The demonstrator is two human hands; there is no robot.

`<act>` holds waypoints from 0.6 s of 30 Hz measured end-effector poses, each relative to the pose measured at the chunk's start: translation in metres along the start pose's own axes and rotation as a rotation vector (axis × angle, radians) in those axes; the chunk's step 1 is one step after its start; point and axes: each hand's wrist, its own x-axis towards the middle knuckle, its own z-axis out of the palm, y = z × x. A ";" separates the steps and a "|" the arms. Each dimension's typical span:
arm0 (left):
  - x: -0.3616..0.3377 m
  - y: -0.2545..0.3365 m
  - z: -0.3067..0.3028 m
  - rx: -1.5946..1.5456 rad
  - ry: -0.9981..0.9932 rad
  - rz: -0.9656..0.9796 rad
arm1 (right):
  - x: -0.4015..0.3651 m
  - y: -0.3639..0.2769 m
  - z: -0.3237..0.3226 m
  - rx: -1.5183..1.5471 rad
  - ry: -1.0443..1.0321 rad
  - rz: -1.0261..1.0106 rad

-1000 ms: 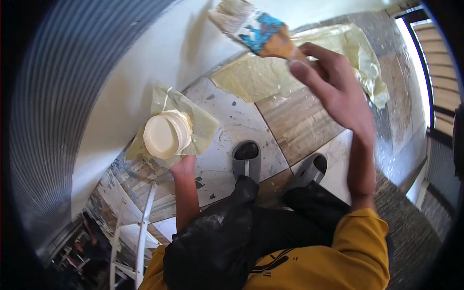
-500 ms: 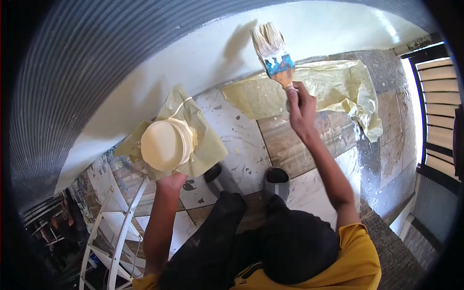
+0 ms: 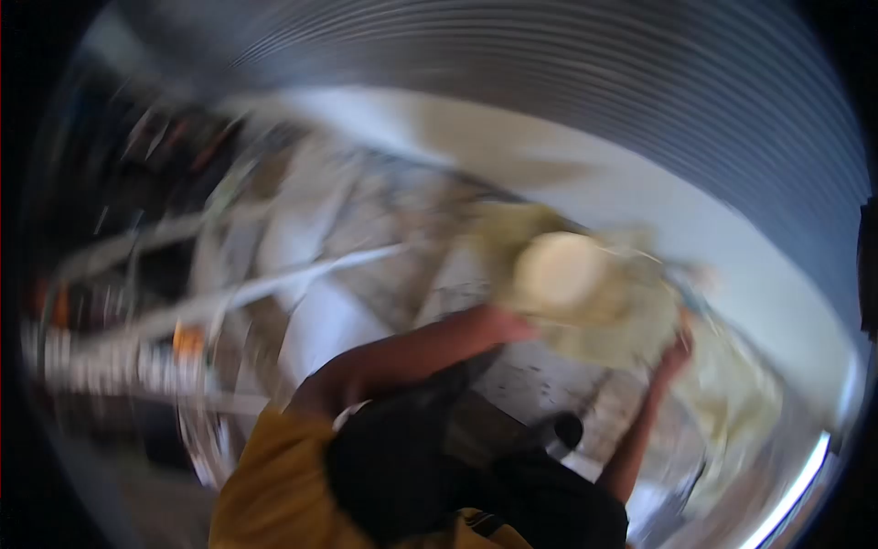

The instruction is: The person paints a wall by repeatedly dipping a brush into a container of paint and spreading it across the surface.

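Note:
The whole view is smeared by motion. My left hand (image 3: 506, 325) is closed under a small paint bucket (image 3: 560, 270), whose round top shows cream, with a crumpled yellowish paper sheet (image 3: 594, 340) spread around its base. To the right of the bucket, my right hand (image 3: 678, 349) grips the handle of a paintbrush (image 3: 698, 300). The brush's bristles point up toward the pale wall and show only as a blur. Both hands are in front of me, over the floor.
The pale lower wall (image 3: 631, 188) runs behind the bucket beneath ribbed grey sheeting (image 3: 594, 46). More yellowish paper (image 3: 736, 398) lies on the floor along the wall. At left stands a white metal frame (image 3: 247, 295), close to my left arm, on stained tiles (image 3: 526, 380).
My view has swung left, bringing more of the white frame into sight. The bucket and brush now appear closer together, farther right and lower. Both remain in my hands.

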 end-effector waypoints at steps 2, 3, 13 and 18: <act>0.010 -0.037 -0.005 -0.007 0.267 -0.057 | -0.005 -0.049 -0.023 0.107 -0.030 0.103; 0.037 0.006 0.019 -0.920 0.163 -0.071 | -0.013 -0.140 -0.038 0.103 0.009 0.324; -0.039 0.087 -0.022 -0.697 0.085 -0.151 | -0.044 -0.262 -0.068 0.102 0.328 -0.068; -0.021 0.115 0.001 -0.488 0.185 -0.370 | -0.029 -0.285 -0.065 0.298 0.434 -0.057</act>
